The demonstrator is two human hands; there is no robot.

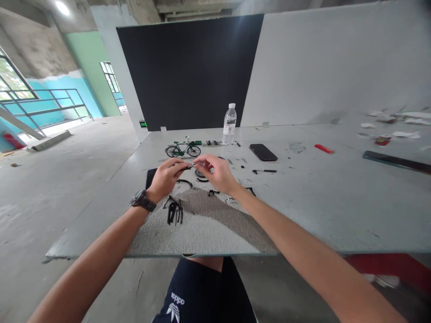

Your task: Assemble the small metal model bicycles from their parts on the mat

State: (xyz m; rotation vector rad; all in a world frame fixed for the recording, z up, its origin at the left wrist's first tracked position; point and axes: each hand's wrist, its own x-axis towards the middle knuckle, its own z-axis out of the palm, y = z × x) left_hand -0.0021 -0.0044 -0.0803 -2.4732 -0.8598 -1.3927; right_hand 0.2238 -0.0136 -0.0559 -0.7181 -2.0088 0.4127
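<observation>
Above the textured grey mat (202, 233), my two hands meet over a small black and silver part (191, 166). My left hand (164, 177), with a dark watch at its wrist, pinches the part's dark end. Fingertips of my right hand (217, 172) are closed at its silvery end; its exact kind is too small to make out. Below the right fingers shows a little spoked wheel (201, 173). A curved black strip (185, 182) lies under the left hand. Nearer me are black model bicycle pieces (173, 211) and a small black bracket-like piece (213, 193).
An assembled green model bicycle (182, 149) stands beyond my hands. Behind it to the right is a water bottle (229, 124). A phone (263, 152), a thin black tool (264, 171) and a red object (324, 148) lie on the right of the grey table (319, 202).
</observation>
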